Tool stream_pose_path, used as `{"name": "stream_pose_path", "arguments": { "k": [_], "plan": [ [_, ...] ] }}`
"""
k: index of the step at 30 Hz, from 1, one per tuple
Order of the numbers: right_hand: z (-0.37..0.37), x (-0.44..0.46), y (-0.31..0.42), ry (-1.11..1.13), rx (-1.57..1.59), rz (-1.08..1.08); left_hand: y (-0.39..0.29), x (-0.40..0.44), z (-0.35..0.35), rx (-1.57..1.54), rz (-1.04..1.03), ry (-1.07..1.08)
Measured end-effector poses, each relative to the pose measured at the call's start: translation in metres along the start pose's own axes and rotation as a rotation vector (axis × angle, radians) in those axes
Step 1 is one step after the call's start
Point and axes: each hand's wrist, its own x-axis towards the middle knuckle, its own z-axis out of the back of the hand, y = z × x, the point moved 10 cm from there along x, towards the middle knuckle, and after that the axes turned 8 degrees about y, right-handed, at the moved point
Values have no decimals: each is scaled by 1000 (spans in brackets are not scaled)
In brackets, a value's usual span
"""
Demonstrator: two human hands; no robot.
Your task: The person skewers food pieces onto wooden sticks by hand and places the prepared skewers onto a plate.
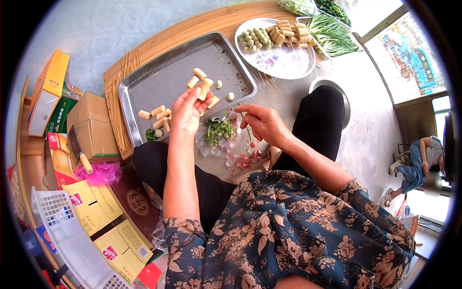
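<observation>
My left hand (186, 111) is above the near edge of a metal tray (168, 62), its fingers pinched around a tan roll-shaped food piece (205, 89). Another tan piece (213, 102) shows by its fingertips. To its right, my right hand (267, 126) has the index finger stretched toward the left and the other fingers loosely bent; I see nothing held in it. Beneath and between both hands lies a clear plastic bag (219, 130) of chopped greens. More tan rolls (158, 110) and a few small pale balls (230, 96) rest in the tray.
A white oval platter (288, 72) holds green balls and stacked brown rolls. Beyond it lie long green chives (329, 33). Thin skewers (120, 91) line the tray's left side. Cardboard boxes (94, 125) and a white plastic basket (72, 236) stand left. Another person (416, 164) sits far right.
</observation>
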Motion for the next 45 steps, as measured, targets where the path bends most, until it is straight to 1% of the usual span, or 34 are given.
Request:
{"name": "stream_pose_path", "arguments": {
  "k": [4,7,8,10,13,15,16,17,18,19,21,23,24,26,27,29,33,40,45],
  "plan": [
    [0,3,4,-1,-15,19,0,-1,-4,-6,-5,10],
    [0,8,8,-22,-28,20,8,-1,-14,25,53,71],
    [0,10,8,-22,-29,19,10,-2,-16,58,63,73],
    [2,16,17,-48,-105,95,11,-4,-20,91,73,74],
    [7,26,16,-77,-118,105,16,-5,-26,181,127,93],
    [15,30,24,-105,-206,245,10,-6,-15,286,96,-23],
    [21,29,34,-102,-274,279,8,-6,-12,282,95,-27],
    [27,28,43,-120,-439,277,-3,-6,-5,279,17,-71],
    [30,26,54,-139,-625,350,-14,-7,0,276,-61,-114],
    [30,24,64,-158,-812,424,-18,-7,3,272,-62,-115],
    [29,24,76,-116,-1093,432,-30,-11,11,249,-118,-177],
    [27,32,74,-75,-1251,421,-31,-13,12,220,-123,-172],
    [27,34,76,-72,-1254,420,-36,-16,12,233,-152,-211],
    [13,42,70,-6,-1447,424,-41,-20,16,247,-180,-254],
    [9,45,69,-5,-1446,427,-41,-19,15,223,-180,-239],
    [-2,55,57,71,-1609,347,-41,-18,14,198,-179,-224],
    [-15,62,61,97,-1675,309,-39,-17,13,207,-173,-206],
    [-34,73,60,164,-1700,330,-40,-14,11,194,-183,-183],
    [-36,77,58,175,-1734,296,-43,-18,7,161,-199,-204]
  ]
}}
